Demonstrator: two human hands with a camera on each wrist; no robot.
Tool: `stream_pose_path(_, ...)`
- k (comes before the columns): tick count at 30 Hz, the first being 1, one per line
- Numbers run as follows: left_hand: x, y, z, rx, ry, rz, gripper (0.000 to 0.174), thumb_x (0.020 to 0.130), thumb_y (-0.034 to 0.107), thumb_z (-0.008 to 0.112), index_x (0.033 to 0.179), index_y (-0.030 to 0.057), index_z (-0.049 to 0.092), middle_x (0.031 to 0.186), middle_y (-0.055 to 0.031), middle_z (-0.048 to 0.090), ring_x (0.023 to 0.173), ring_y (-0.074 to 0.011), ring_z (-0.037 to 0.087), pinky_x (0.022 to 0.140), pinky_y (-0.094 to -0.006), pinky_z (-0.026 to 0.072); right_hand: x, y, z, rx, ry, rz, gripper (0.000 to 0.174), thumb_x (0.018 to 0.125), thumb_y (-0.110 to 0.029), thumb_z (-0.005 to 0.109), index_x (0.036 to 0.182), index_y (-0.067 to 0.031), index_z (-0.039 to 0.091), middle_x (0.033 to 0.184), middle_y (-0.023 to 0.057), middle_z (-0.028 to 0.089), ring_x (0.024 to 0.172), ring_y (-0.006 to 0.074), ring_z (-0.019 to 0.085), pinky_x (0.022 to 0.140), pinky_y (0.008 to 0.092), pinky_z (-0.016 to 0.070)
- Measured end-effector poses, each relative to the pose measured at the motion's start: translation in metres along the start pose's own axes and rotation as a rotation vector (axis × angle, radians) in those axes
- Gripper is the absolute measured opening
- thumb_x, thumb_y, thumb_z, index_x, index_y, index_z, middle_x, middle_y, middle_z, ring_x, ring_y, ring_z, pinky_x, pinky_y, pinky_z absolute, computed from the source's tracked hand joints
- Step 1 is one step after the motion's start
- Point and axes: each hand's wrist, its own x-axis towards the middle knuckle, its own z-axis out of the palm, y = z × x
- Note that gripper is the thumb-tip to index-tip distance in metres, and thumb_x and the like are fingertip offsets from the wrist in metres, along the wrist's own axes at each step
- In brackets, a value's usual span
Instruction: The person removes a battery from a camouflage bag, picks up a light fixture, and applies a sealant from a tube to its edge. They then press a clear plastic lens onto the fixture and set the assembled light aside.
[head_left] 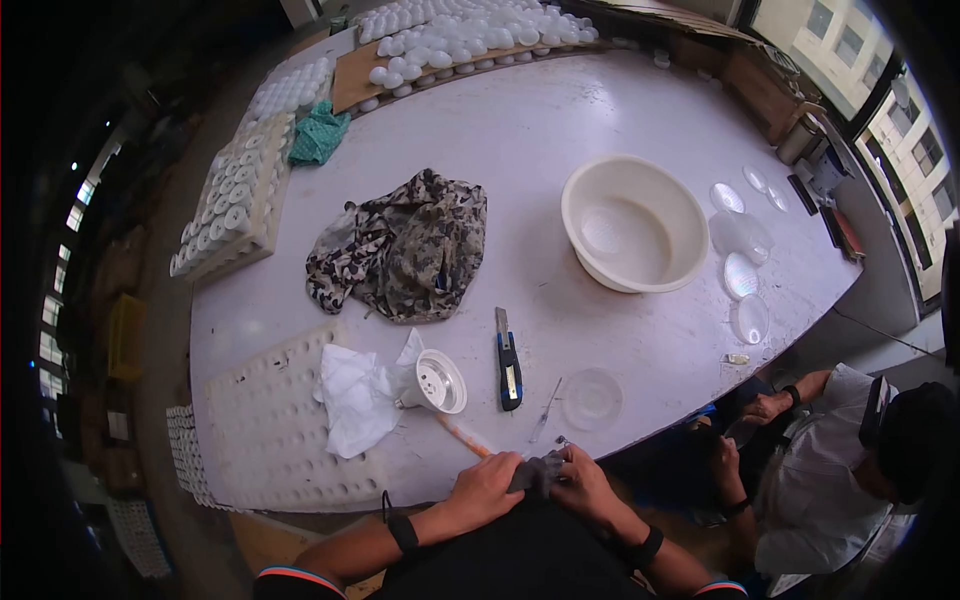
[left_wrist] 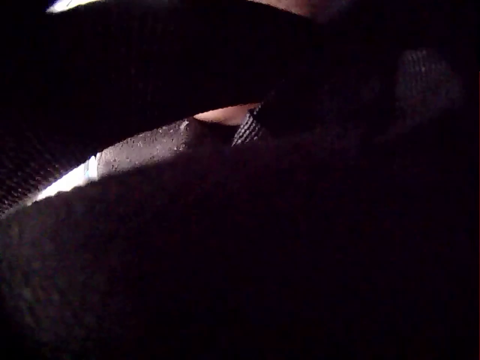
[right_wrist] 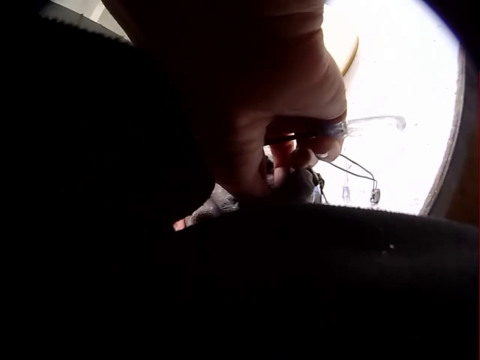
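Observation:
At the table's near edge, my left hand and right hand are close together in front of my body. A dark grey cloth-like piece is between them, and the fingers of both hands grip it. In the right wrist view, thin dark wire with a small metal end sticks out by the curled fingers of the right hand. Just beyond the hands lie a slim clear syringe-like tool and a clear round cover. The left wrist view is mostly dark clothing.
A blue-black utility knife, a white lamp base on a white cloth, a camouflage garment and a cream basin lie on the table. Clear discs line the right. Another person sits at right.

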Motion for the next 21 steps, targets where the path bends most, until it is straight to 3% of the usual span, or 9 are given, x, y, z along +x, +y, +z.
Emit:
stream_pose_path(4, -0.008, -0.007, 0.002, -0.028, 0.039, 0.003, 0.038, 0.071, 0.015, 0.067, 0.099, 0.0042, 0.044, 0.092, -0.0146, 0.055, 0.089, -0.0339, 0.055, 0.071, -0.0427, 0.0467, 0.002, -0.013, 0.000, -0.036, -0.018, 0.108, 0.019, 0.065, -0.016, 0.067, 0.076, -0.0005, 0.065, 0.091, 0.0108, 0.054, 0.088, 0.0273, 0.055, 0.073, 0.0362, 0.0474)
stream_pose_path(6, -0.011, -0.009, 0.003, -0.021, 0.045, 0.007, 0.037, 0.071, 0.014, 0.067, 0.099, 0.0043, 0.044, 0.091, -0.0147, 0.055, 0.089, -0.0339, 0.055, 0.071, -0.0425, 0.0466, 0.003, -0.014, 0.000, -0.256, -0.007, -0.086, 0.018, 0.064, -0.016, 0.069, 0.073, -0.0012, 0.065, 0.090, 0.0100, 0.054, 0.084, 0.0273, 0.055, 0.071, 0.0367, 0.0469)
stream_pose_path(12, -0.016, -0.011, 0.003, -0.051, 0.060, -0.036, 0.036, 0.071, 0.014, 0.066, 0.098, 0.0041, 0.046, 0.091, -0.0155, 0.055, 0.090, -0.0337, 0.055, 0.072, -0.0418, 0.0461, 0.007, -0.019, 0.002, -0.443, -0.080, -0.137, 0.020, 0.062, -0.014, 0.070, 0.076, -0.0017, 0.062, 0.093, 0.0097, 0.053, 0.082, 0.0280, 0.051, 0.068, 0.0367, 0.0456)
stream_pose_path(16, -0.012, -0.014, 0.007, -0.124, -0.014, -0.157, 0.038, 0.069, 0.015, 0.066, 0.099, 0.0039, 0.046, 0.093, -0.0158, 0.055, 0.090, -0.0345, 0.055, 0.074, -0.0431, 0.0454, 0.011, -0.022, 0.001, -0.417, -0.095, -0.048, 0.022, 0.062, -0.013, 0.070, 0.078, -0.0013, 0.062, 0.095, 0.0103, 0.052, 0.086, 0.0286, 0.050, 0.071, 0.0370, 0.0453)
stream_pose_path(21, -0.011, -0.020, 0.009, -0.185, 0.020, -0.078, 0.039, 0.070, 0.017, 0.065, 0.101, 0.0038, 0.046, 0.094, -0.0162, 0.056, 0.091, -0.0359, 0.054, 0.074, -0.0448, 0.0451, 0.003, -0.013, 0.011, -0.234, 0.067, -0.097, 0.018, 0.063, -0.013, 0.069, 0.077, -0.0026, 0.065, 0.094, 0.0118, 0.053, 0.086, 0.0297, 0.050, 0.074, 0.0380, 0.0441)
